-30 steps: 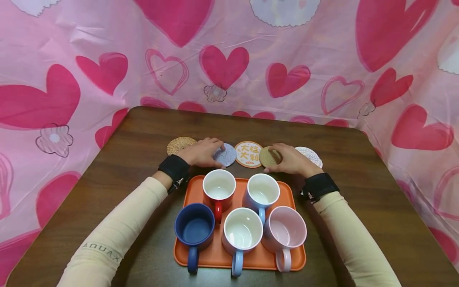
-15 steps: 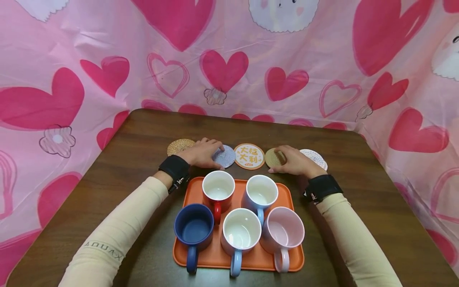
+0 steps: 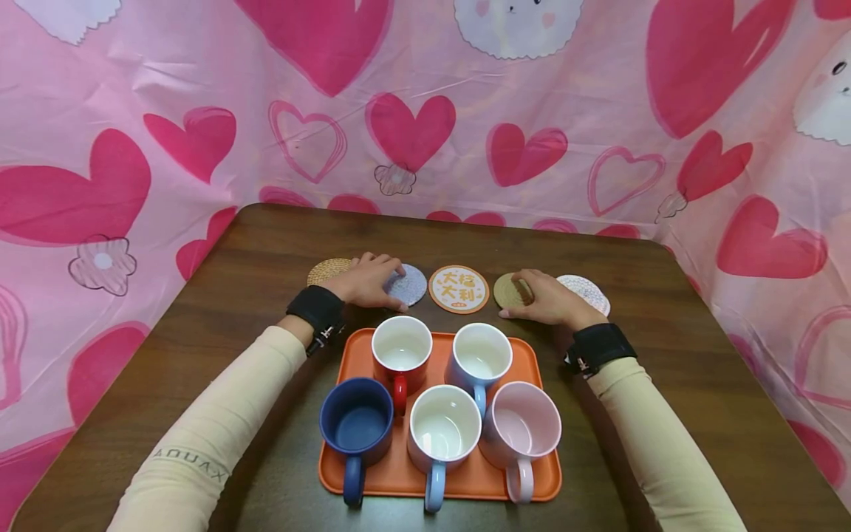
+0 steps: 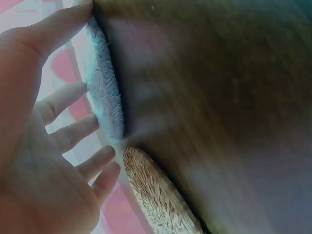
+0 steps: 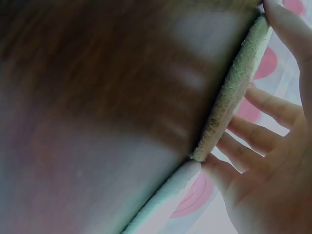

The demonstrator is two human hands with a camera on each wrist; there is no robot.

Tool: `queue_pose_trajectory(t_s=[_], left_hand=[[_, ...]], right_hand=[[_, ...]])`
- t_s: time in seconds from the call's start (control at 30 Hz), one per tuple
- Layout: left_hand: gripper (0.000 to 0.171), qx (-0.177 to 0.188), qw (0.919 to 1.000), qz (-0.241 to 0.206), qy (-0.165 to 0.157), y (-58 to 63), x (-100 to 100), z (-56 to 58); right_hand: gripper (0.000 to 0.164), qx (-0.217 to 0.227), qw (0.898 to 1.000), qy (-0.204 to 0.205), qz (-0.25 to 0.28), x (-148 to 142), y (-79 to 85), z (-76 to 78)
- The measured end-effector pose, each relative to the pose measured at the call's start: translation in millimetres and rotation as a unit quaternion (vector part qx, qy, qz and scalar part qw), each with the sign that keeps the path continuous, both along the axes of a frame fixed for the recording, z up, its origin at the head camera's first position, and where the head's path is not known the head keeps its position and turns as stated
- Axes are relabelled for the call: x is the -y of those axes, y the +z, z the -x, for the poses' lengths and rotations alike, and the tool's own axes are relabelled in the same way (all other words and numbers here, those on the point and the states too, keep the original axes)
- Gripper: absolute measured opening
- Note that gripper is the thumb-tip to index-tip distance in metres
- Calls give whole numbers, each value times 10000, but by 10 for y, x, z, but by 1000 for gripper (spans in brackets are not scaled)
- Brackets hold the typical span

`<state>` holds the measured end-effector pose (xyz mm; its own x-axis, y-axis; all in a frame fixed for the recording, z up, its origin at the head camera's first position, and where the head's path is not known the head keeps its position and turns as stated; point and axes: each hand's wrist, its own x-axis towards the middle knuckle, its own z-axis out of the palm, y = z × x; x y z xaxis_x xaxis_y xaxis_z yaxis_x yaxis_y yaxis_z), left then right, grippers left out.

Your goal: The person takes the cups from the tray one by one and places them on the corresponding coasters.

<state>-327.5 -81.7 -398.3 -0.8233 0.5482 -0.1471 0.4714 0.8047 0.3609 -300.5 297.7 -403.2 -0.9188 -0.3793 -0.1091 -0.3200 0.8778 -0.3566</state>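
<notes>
Several round coasters lie in a row behind the mugs in the head view. My left hand (image 3: pixel 371 281) holds the pale blue woven coaster (image 3: pixel 409 285) by its edges, thumb on the near side and fingers on the far side. In the left wrist view this coaster (image 4: pixel 105 80) lies flat, right at the thumb and fingertips. My right hand (image 3: pixel 547 297) spans the olive-tan coaster (image 3: pixel 508 292) the same way; in the right wrist view the coaster (image 5: pixel 231 92) sits between thumb and fingers. Between the hands lies an orange-rimmed coaster (image 3: pixel 459 290) with yellow characters.
A straw-coloured coaster (image 3: pixel 326 270) lies left, partly behind my left hand, and a white coaster (image 3: pixel 588 292) right. In front, an orange tray (image 3: pixel 485 488) carries a red mug (image 3: pixel 400 355), navy mug (image 3: pixel 357 417), pink mug (image 3: pixel 521 428) and light blue mugs. A pink heart-print cloth (image 3: pixel 412 59) hangs behind.
My right hand has slid the olive-tan coaster right, away from the printed coaster, with the white one shifting right. My left hand has then slid the pale blue coaster left, opening a gap.
</notes>
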Motion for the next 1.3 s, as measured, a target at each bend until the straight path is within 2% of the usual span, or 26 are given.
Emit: queue_pose_trajectory(t_s=[0.3,0.5,0.87,1.3], left_hand=[[73,147,9994,-15,298,10,62,-31],[73,373,9978,-181,519,32,80,-93],[74,434,9980,-129,444,72,33,-151],[73,396,9983,81,427,45,-13,-157]], right_hand=[[89,-112,9999,10,-89,28,-24,13],[93,-6,9986,-320,-421,20,-21,-26],[90,117,9986,-281,-438,44,-3,-65],[89,236,9978,-367,-490,103,18,-78]])
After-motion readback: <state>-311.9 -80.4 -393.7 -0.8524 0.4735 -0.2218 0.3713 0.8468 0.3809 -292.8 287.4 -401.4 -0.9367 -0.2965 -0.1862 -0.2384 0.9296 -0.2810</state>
